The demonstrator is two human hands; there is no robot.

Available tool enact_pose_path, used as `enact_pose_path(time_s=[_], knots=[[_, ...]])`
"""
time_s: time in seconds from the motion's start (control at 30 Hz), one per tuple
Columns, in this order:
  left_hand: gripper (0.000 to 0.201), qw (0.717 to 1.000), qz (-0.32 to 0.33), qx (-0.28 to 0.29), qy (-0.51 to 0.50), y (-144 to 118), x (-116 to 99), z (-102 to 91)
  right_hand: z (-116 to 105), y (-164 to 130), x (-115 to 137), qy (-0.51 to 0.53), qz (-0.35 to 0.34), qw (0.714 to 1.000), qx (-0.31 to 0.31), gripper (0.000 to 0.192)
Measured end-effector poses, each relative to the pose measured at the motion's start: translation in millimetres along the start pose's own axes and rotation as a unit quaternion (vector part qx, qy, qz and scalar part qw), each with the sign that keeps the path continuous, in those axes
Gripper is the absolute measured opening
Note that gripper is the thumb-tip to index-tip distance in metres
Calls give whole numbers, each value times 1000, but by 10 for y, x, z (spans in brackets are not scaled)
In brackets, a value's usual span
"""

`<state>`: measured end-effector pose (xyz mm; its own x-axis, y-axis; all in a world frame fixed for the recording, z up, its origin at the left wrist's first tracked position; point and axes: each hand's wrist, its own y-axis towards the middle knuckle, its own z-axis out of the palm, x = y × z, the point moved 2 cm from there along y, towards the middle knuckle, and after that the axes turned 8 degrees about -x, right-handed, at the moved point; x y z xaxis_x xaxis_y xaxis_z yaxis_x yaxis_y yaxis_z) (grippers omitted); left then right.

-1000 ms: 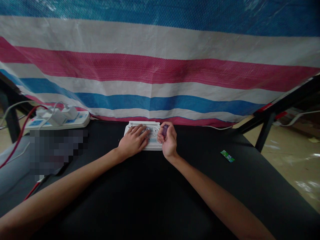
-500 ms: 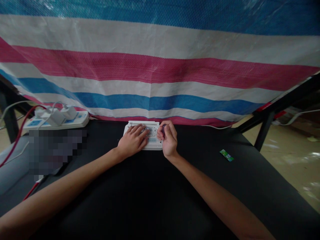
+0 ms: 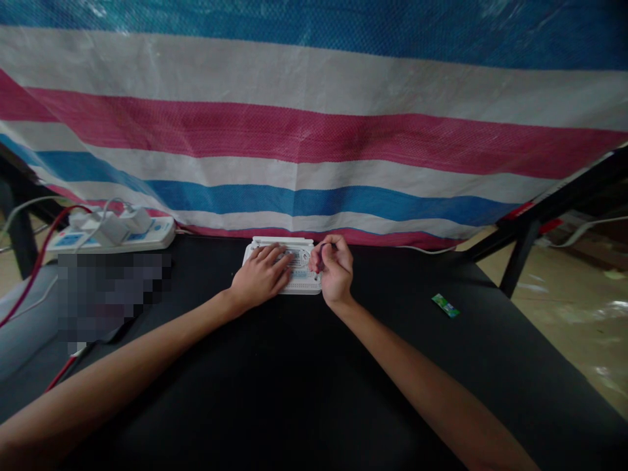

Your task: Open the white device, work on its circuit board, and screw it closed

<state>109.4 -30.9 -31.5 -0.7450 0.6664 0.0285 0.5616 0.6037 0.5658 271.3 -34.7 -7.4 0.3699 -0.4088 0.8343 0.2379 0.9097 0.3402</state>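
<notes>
A flat white plastic device (image 3: 307,286) with vents and a printed panel lies at the far middle of the black table, a raised bar along its back edge. My left hand (image 3: 265,271) rests on its left part, palm down, fingers stretched out. Over the right end of the device is my right hand (image 3: 334,269), its fingers curled into a fist. A small dark purplish object (image 3: 322,248) shows between these fingers; most of it is hidden, so its kind cannot be made out.
A white power strip (image 3: 159,232) with plugs and cables stands at the back left. Below it is a blurred-out dark item (image 3: 108,294). A small green packet (image 3: 445,305) lies to the right. A striped plastic sheet (image 3: 294,131) hangs behind the black table (image 3: 275,392).
My right hand has shifted slightly right, still closed, uncovering a little more of the device's right edge. My left hand and the device stay in place.
</notes>
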Motion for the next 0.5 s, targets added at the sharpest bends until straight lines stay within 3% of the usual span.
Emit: enact_pose_path(time_s=[0.27, 0.5], knots=[[41, 1000, 9, 6, 17, 0, 1, -2, -10, 14, -40, -1, 41, 999, -7, 42], [40, 1000, 17, -5, 23, -4, 3, 6, 1, -4, -26, 18, 29, 999, 32, 33]])
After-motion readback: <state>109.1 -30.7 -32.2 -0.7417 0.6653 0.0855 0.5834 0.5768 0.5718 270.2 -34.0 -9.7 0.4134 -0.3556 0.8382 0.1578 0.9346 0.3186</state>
